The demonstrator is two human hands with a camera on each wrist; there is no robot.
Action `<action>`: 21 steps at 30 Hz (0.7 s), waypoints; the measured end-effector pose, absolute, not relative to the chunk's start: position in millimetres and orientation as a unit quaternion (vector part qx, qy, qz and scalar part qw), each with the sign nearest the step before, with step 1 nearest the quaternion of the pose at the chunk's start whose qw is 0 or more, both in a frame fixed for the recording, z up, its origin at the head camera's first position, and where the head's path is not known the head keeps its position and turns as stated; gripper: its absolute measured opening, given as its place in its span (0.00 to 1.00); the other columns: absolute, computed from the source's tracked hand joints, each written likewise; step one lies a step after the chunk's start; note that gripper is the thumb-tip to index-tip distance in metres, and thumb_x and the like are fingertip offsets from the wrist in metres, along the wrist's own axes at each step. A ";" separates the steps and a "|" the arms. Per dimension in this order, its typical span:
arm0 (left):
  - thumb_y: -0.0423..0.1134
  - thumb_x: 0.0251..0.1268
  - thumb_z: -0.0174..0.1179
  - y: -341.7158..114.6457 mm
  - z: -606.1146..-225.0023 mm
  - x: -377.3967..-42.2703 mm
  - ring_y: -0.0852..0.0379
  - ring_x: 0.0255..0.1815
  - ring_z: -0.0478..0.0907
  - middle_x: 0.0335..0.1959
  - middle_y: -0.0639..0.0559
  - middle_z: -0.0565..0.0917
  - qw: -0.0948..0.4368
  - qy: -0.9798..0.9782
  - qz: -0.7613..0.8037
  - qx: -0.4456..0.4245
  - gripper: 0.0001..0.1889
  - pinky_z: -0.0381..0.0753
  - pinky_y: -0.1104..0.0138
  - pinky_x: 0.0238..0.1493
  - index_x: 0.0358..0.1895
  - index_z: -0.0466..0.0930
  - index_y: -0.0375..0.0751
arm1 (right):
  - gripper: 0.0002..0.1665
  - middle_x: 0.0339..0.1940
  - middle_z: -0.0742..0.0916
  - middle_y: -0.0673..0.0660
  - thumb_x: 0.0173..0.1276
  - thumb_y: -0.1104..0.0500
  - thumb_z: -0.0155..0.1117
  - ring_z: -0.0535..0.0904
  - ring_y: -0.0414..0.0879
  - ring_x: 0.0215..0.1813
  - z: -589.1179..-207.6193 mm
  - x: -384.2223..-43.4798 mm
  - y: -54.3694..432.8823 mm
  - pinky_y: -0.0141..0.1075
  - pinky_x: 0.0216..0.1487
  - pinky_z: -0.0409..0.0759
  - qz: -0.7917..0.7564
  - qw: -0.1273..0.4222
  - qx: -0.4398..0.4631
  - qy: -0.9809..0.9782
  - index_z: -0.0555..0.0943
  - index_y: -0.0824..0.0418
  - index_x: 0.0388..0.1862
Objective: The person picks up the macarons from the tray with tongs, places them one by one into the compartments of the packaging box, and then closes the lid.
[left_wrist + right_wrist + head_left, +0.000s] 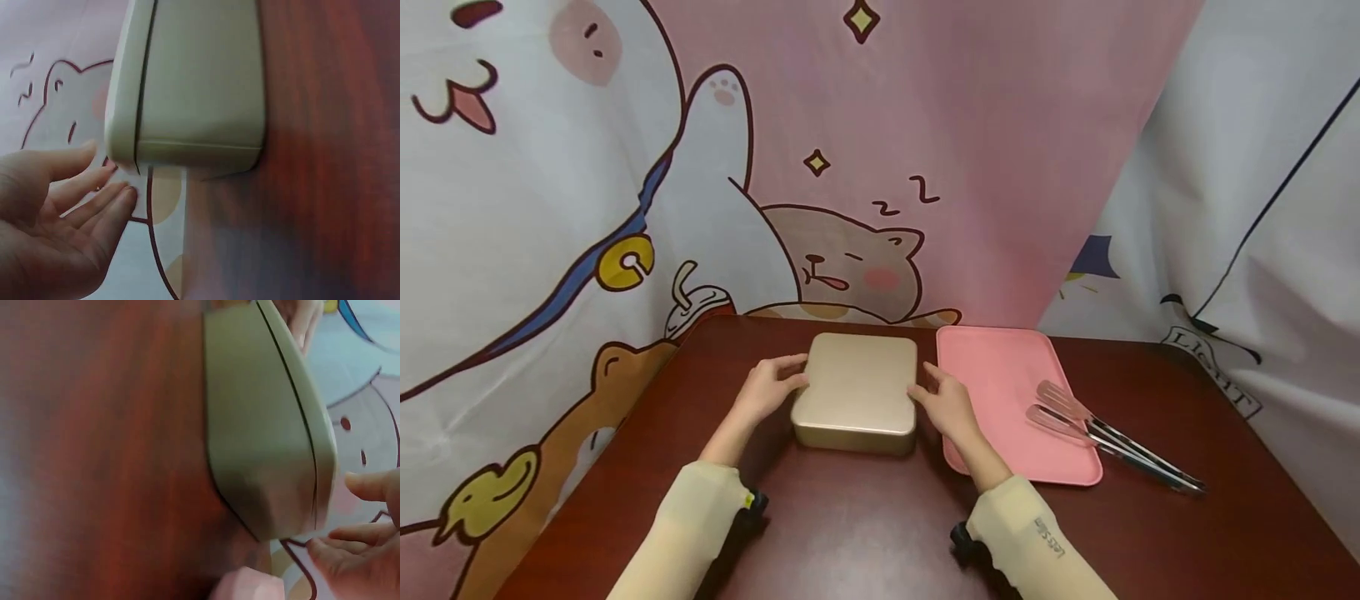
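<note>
A gold-coloured rectangular tin [856, 383] with rounded corners sits on the dark red table, its lid [122, 94] on; a dark seam runs below the lid. At the tin's left side is my left hand [767, 386], thumb and fingers spread, fingertips right at the lid's edge. My right hand [946, 402] is at the opposite side, the thumb tip overlapping the lid's edge in the head view. In the right wrist view, the thumb and fingers [353, 550] are parted beside the lid's corner, not curled round it.
Right of the tin lies a pink tray [992, 375], partly behind my right forearm. Metal tongs [1123, 450] with pinkish slotted heads lie across its right edge, handles on the table [1225, 517]. A cartoon-printed curtain [985, 167] hangs behind the table.
</note>
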State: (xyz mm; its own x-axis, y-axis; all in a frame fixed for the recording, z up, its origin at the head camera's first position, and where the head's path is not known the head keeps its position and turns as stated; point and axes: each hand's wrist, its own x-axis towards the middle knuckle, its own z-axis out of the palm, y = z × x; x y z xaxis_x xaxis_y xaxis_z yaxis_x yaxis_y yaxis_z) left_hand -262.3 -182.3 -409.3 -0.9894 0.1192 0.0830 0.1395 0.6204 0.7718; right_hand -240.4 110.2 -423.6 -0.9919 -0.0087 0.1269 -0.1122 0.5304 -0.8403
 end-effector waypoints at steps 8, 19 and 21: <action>0.41 0.79 0.50 -176.6 -429.5 -304.8 0.38 0.75 0.65 0.73 0.36 0.69 0.013 -0.892 -0.443 -0.082 0.26 0.67 0.46 0.73 0.76 0.64 0.45 | 0.34 0.75 0.71 0.68 0.74 0.61 0.59 0.64 0.63 0.77 -438.9 -284.4 109.8 0.54 0.77 0.63 0.453 0.070 0.079 -0.885 0.65 0.68 0.75; 0.48 0.82 0.42 -176.4 -443.2 -325.1 0.35 0.77 0.60 0.76 0.37 0.65 -0.013 -0.897 -0.434 -0.090 0.27 0.58 0.42 0.77 0.79 0.58 0.47 | 0.30 0.70 0.76 0.68 0.74 0.58 0.59 0.70 0.61 0.74 -440.0 -301.8 104.1 0.53 0.75 0.67 0.453 0.077 0.051 -0.887 0.71 0.67 0.71; 0.48 0.82 0.41 -174.4 -442.2 -329.1 0.36 0.77 0.60 0.76 0.37 0.65 -0.016 -0.897 -0.433 -0.083 0.27 0.58 0.44 0.77 0.78 0.60 0.44 | 0.28 0.68 0.78 0.68 0.74 0.56 0.58 0.71 0.62 0.72 -438.8 -308.2 106.0 0.54 0.73 0.69 0.466 0.068 0.027 -0.882 0.73 0.67 0.69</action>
